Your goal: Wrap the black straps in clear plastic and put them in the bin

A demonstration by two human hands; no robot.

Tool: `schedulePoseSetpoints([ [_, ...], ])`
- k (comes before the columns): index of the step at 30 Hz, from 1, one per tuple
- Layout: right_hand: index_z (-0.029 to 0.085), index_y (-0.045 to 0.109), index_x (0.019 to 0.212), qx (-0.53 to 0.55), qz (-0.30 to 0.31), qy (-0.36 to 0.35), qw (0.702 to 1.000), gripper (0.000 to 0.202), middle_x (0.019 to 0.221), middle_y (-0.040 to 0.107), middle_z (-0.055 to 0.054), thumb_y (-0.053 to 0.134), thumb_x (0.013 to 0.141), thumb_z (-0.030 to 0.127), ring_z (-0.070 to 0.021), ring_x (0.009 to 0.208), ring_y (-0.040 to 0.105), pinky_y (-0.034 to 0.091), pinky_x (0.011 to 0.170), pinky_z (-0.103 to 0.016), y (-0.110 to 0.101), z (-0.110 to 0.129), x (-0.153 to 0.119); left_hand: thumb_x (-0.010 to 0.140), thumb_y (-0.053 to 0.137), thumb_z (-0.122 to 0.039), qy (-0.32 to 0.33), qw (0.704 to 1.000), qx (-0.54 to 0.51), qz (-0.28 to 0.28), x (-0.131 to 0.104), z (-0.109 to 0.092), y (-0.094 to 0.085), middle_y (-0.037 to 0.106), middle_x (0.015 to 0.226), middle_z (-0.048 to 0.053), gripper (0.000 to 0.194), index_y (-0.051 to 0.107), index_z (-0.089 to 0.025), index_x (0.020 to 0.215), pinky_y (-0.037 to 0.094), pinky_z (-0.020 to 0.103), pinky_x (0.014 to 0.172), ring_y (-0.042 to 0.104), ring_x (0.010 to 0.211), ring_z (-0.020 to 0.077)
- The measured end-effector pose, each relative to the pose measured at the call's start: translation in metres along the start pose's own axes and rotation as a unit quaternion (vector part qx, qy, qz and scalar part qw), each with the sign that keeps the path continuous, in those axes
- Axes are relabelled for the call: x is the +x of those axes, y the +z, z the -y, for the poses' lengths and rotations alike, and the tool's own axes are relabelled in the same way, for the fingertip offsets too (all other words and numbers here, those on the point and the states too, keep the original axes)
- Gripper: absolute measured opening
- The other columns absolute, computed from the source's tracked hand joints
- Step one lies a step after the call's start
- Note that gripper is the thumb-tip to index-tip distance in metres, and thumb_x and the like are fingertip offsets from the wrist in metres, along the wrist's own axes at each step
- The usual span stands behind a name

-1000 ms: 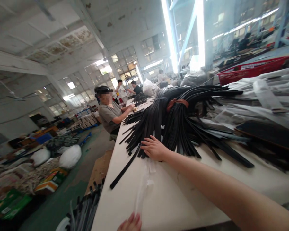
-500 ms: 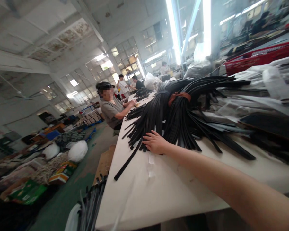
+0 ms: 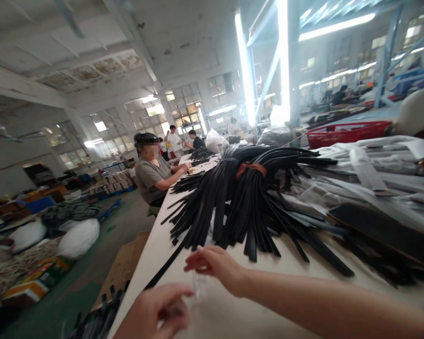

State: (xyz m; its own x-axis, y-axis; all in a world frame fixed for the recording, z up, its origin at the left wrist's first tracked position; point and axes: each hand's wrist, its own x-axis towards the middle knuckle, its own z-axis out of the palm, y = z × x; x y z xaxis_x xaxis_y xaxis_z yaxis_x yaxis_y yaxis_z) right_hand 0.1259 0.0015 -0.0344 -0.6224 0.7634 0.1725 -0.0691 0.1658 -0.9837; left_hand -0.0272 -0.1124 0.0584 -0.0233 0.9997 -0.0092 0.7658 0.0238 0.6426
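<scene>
My right hand (image 3: 215, 268) is just above the table (image 3: 226, 313), at the near ends of a spread of long black strips (image 3: 221, 212). Its fingers are loosely bent and apart, with nothing visible between them. A small clear plastic piece (image 3: 199, 285) shows just under its fingertips; whether they touch it I cannot tell. My left hand (image 3: 159, 308), somewhat blurred, is at the bottom with its index finger stretched and the others bent, apparently holding nothing. One long strip (image 3: 166, 266) reaches past it toward the table's left edge. An orange-brown tie (image 3: 250, 169) binds one bundle.
White-wrapped pieces (image 3: 371, 165) and a red basket (image 3: 346, 134) occupy the right. Across the table's left side a co-worker in a grey shirt (image 3: 151, 172) handles small things. More strips (image 3: 102, 310) stand beside the table, and white sacks (image 3: 79, 238) lie on the floor.
My left hand has come into view from below. My right hand has lifted off the strip ends and drawn nearer, fingers more bent. The view has shifted, showing more on the right.
</scene>
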Motion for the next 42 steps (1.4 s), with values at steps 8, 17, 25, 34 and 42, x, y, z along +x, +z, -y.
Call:
schedulePoseSetpoints([
  [8, 0.013, 0.058, 0.081, 0.269, -0.035, 0.121, 0.955, 0.051, 0.064, 0.068, -0.007, 0.076, 0.063, 0.057, -0.0167, 0.052, 0.064, 0.048, 0.055, -0.028, -0.055, -0.008, -0.008, 0.065, 0.070, -0.015, 0.088, 0.968, -0.232, -0.047, 0.140, -0.013, 0.063, 0.069, 0.075, 0.004, 0.045, 0.063, -0.015, 0.109, 0.049, 0.030, 0.070, 0.064, 0.072, 0.0195],
  [17, 0.013, 0.055, 0.070, 0.189, -0.033, 0.140, 0.971, 0.051, 0.060, 0.065, -0.004, 0.075, 0.062, 0.060, -0.0126, 0.049, 0.059, 0.045, 0.051, -0.024, -0.053, -0.013, -0.007, 0.062, 0.083, -0.029, -0.064, 0.822, -0.563, 0.055, 0.135, 0.008, 0.075, 0.070, 0.078, 0.004, 0.031, 0.068, -0.012, 0.084, 0.051, 0.022, 0.066, 0.063, 0.068, 0.0119],
  [25, 0.017, 0.060, 0.065, -0.384, -0.285, 0.055, 0.877, 0.035, 0.060, 0.061, -0.005, 0.054, 0.084, 0.045, -0.0150, 0.055, 0.055, 0.035, 0.050, -0.025, -0.123, -0.024, 0.007, 0.045, 0.089, -0.027, -0.086, 0.839, -0.537, -0.024, 0.139, 0.015, 0.076, 0.068, 0.058, 0.000, 0.032, 0.068, -0.012, 0.064, 0.048, 0.016, 0.057, 0.059, 0.055, 0.0076],
  [34, 0.018, 0.062, 0.071, -0.527, -0.303, 0.108, 0.787, 0.034, 0.071, 0.065, -0.009, 0.057, 0.082, 0.050, -0.0220, 0.068, 0.060, 0.036, 0.058, -0.029, -0.115, -0.029, 0.009, 0.060, 0.079, -0.023, -0.032, 0.890, -0.454, -0.013, 0.139, 0.020, 0.081, 0.064, 0.056, -0.004, 0.040, 0.060, -0.013, 0.094, 0.047, 0.022, 0.063, 0.061, 0.057, 0.0109],
  [42, 0.021, 0.045, 0.049, -0.277, -0.355, 0.168, 0.877, 0.036, 0.052, 0.053, -0.004, 0.068, 0.068, 0.042, -0.0200, 0.058, 0.056, 0.033, 0.051, -0.028, -0.124, -0.031, 0.022, 0.063, 0.073, -0.020, 0.005, 0.923, -0.384, -0.014, 0.132, 0.012, 0.080, 0.064, 0.058, -0.003, 0.036, 0.053, -0.015, 0.092, 0.043, 0.024, 0.064, 0.060, 0.059, 0.0125],
])
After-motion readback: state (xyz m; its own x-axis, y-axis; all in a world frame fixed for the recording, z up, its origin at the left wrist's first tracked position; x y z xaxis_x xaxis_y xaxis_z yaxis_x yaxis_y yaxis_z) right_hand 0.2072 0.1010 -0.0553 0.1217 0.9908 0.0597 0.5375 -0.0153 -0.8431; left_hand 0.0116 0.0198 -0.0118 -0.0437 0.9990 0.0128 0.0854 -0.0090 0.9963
